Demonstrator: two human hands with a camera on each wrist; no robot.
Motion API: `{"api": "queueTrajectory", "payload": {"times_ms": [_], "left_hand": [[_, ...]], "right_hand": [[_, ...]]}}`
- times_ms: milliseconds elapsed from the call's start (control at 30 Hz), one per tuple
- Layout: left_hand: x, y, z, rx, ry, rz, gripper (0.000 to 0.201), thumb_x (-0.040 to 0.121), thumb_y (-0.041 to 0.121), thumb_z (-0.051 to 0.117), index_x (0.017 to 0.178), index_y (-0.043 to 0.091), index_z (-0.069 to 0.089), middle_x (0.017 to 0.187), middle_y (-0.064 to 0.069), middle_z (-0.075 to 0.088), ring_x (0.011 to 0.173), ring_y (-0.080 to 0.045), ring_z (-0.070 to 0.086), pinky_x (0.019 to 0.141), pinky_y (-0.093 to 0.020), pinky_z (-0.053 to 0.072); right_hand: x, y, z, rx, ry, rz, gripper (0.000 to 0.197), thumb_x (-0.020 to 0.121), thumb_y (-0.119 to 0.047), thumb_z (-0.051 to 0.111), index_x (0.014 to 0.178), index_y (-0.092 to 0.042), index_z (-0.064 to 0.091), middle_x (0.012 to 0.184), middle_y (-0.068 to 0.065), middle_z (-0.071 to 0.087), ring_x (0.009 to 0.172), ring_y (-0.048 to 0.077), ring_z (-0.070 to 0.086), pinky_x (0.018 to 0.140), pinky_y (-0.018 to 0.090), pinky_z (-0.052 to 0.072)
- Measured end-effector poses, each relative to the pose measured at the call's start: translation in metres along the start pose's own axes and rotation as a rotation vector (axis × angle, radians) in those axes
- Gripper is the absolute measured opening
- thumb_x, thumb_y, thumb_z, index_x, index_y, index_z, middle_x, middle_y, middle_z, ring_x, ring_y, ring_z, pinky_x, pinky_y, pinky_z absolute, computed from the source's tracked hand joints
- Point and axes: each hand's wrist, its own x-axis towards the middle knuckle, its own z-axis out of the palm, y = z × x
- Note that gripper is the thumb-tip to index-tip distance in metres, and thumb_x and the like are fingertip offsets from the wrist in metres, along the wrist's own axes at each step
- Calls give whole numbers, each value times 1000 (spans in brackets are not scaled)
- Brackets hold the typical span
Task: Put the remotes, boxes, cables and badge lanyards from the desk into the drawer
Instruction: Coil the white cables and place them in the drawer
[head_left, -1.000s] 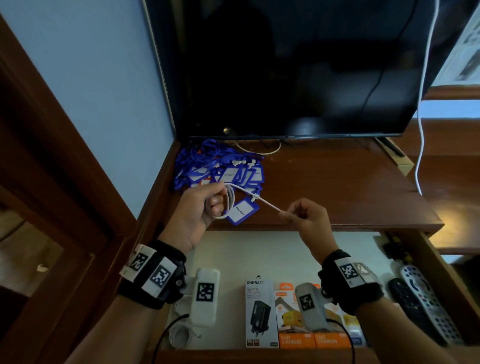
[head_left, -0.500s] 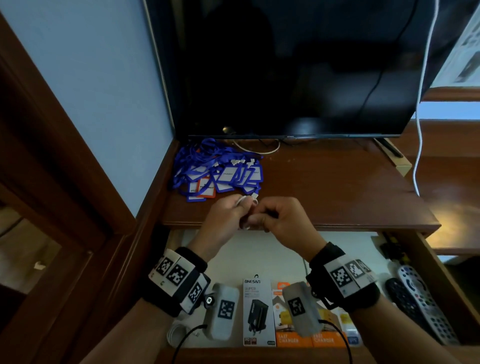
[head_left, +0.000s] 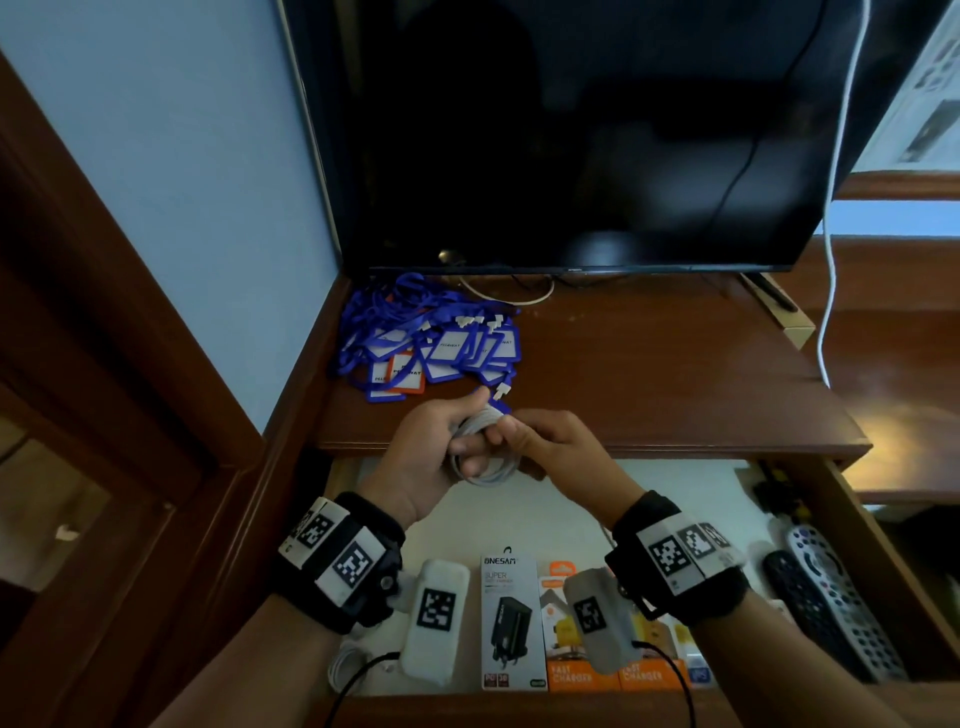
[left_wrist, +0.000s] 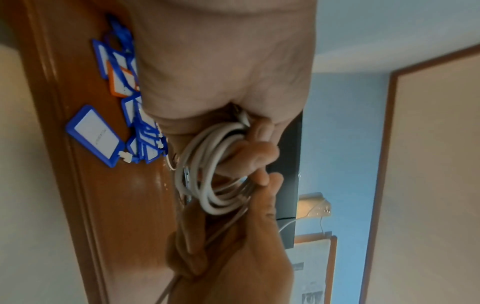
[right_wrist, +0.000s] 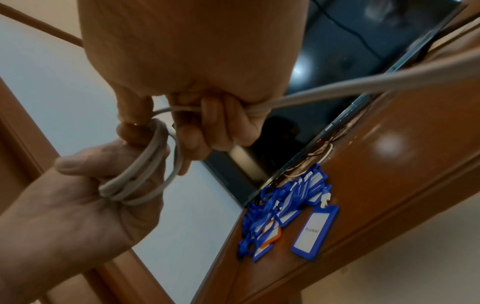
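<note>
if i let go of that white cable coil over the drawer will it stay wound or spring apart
Probably loosens. The white cable bends in soft loops round the left hand, so it looks floppy, and no tie shows on it. The right hand pinches a free strand, which would likely trail. It looks light, so it should drop without harm.

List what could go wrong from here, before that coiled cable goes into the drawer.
1. The cable is only looped around the left hand's fingers, with nothing tying it; once released in the drawer the coil may spring apart.
2. The right hand pinches a loose strand; a hard pull could drag loops off the fingers.
3. The lanyards lie just behind the hands, and one badge sits close enough to get snagged or knocked.
</note>
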Motion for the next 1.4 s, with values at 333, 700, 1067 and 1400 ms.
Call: {"api": "queueTrajectory", "payload": {"times_ms": [333,700,1067,1400], "left_hand": [[1,-5,-3,557,171,233,15,91,37,59,91,25,68,84,6,69,78,-5,65,72,-18,51],[7,5,-16,844,220,337,35,81,13,73,115,18,68,110,2,71,98,-5,65,92,-27,53],[11,-11,-22,508,275,288,31,80,-3,70,109,9,69,77,2,73,60,-10,69,57,-16,52],[15,-10,-14,279,328,330,23,85,2,64,102,16,73,73,2,73,65,-8,64,54,-16,48]], "right_hand": [[1,15,5,-54,142,25,46,89,-41,47,83,3,60,64,9,52,54,13,44,54,31,36],[1,18,0,16,181,22,18,94,-13,58,88,3,64,62,-3,49,50,3,40,51,17,33],[2,49,-8,-366,552,120,7,76,-10,78,82,-7,76,75,-3,51,70,11,47,62,12,34],[10,21,-1,438,316,235,44,93,-35,53,102,7,64,100,30,65,87,35,65,80,45,54]]}}
